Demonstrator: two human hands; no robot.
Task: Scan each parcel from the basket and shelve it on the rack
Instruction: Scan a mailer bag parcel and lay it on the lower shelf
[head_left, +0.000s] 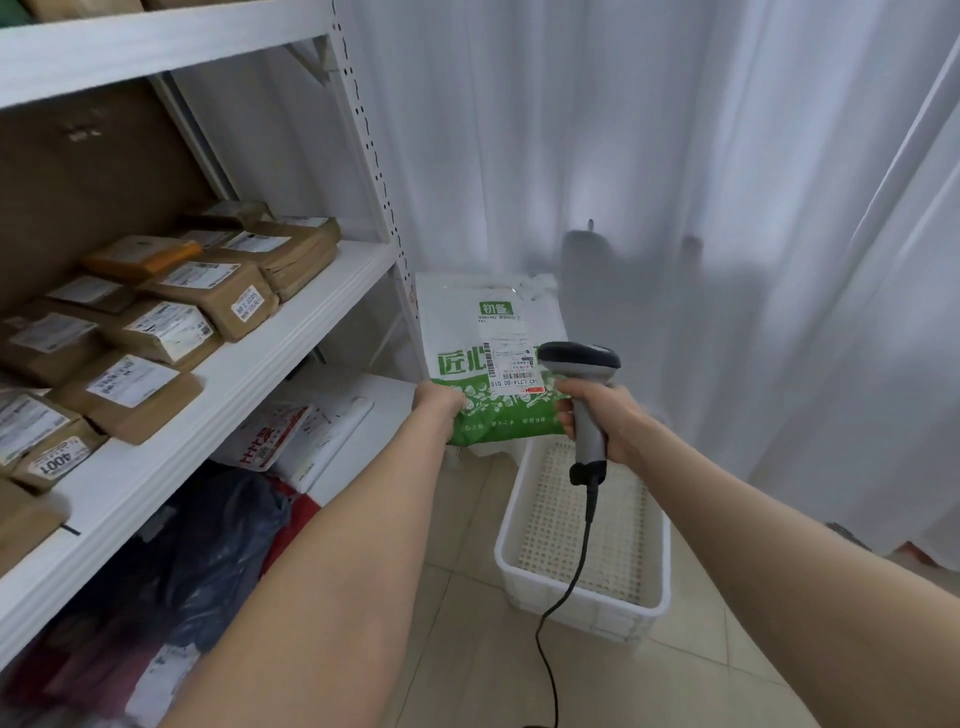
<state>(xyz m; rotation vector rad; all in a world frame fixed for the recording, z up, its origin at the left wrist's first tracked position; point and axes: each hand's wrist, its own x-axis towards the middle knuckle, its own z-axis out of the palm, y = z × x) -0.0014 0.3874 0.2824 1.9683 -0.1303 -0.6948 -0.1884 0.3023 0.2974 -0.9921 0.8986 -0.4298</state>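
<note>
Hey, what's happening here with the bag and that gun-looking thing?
A person is scanning a parcel. The left hand grips the lower edge of a white and green mailer, while the right hand holds a corded scanner with its head close to the mailer's label. A white basket sits on the floor below; the part in view shows only its perforated bottom. The rack on the left carries brown labelled parcels; this mailer is not shelved yet.

White curtains (675, 156) across the back — daylight glowing through, pale beige tiled floor (467, 649)
</note>
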